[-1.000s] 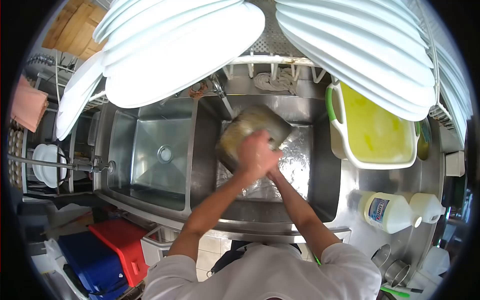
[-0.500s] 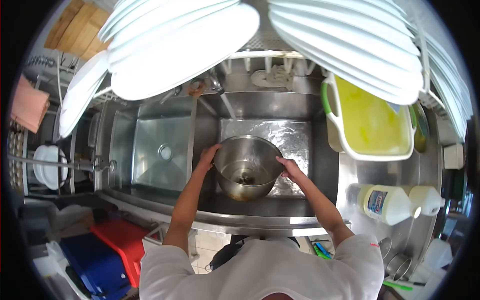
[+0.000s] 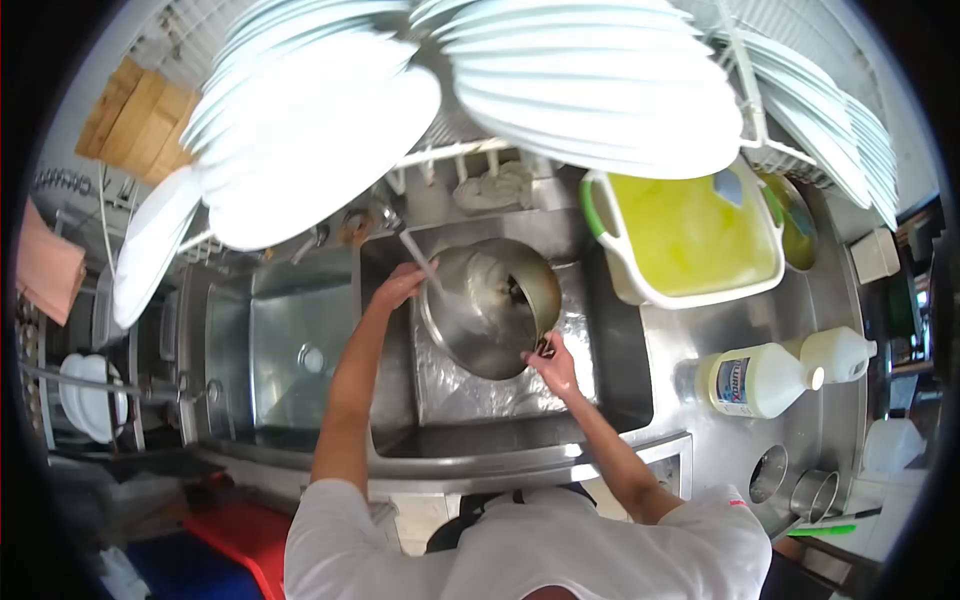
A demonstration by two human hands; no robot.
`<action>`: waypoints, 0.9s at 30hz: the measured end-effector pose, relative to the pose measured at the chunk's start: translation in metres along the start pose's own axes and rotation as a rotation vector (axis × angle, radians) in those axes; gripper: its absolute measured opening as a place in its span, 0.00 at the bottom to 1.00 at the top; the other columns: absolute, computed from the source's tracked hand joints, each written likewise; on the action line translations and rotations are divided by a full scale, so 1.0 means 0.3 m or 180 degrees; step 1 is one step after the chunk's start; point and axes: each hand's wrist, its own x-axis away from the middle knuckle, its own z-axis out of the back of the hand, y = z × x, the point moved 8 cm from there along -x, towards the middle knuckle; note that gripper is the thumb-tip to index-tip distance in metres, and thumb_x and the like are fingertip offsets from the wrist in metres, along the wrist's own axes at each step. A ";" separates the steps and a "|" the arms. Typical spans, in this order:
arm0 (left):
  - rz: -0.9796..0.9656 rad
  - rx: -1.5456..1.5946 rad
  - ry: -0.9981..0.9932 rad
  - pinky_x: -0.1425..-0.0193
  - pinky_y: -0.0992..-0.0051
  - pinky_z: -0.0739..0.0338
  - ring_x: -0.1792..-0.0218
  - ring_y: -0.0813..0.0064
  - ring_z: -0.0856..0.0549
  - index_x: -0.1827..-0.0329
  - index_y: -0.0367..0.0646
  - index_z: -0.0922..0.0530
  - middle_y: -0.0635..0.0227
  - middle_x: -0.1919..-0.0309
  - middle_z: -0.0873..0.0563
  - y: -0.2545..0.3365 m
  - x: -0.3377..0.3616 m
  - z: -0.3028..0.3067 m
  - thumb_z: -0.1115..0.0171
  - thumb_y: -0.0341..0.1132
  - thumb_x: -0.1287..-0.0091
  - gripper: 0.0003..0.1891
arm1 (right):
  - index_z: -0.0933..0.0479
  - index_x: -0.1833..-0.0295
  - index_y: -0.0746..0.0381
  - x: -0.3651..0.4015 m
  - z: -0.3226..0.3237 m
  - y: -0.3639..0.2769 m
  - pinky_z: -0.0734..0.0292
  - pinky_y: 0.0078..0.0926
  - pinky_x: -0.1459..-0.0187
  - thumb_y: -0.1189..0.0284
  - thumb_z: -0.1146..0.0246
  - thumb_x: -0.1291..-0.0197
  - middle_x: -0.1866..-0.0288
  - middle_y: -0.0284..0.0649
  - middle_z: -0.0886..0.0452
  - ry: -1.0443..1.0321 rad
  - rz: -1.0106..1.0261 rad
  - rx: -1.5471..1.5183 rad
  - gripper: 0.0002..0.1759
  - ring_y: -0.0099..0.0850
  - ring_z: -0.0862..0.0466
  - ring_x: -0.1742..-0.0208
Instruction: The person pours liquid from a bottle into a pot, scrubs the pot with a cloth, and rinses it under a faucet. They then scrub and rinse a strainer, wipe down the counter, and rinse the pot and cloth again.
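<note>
A large metal pot [image 3: 465,335] is held tilted over the right sink basin [image 3: 430,400], with its opening turned toward the left. My left hand [image 3: 402,284] grips the pot's upper left edge, its fingers partly hidden behind the rim. At the lower right, my right hand [image 3: 552,366] is closed around a side handle. A stream of water [image 3: 418,258] falls from the faucet [image 3: 388,214] and runs into the pot. Some dark residue [image 3: 516,290] shows inside it, on the right.
Racks of white plates [image 3: 600,90] hang over the sink's back edge. A white tub [image 3: 690,296] with yellowish liquid stands right of the basin, near bleach jugs [image 3: 765,382]. To the left lies a second basin [image 3: 300,310]. A rag [image 3: 495,188] rests behind the faucet.
The pot has gone from nearly level to tilted left and up under the water stream. Both hands have kept hold of it. The whole view has shifted and turned slightly.
</note>
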 end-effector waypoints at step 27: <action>0.0792 0.0863 0.1179 0.53 0.64 0.18 0.54 0.67 0.16 0.43 0.29 0.26 0.58 0.54 0.17 -0.475 0.231 -0.007 0.40 0.55 0.36 0.34 | 0.21 0.69 0.66 -0.290 -0.070 0.070 0.29 0.31 0.69 0.63 0.33 0.61 0.78 0.37 0.21 0.0225 -0.0619 -0.0263 0.17 0.31 0.22 0.76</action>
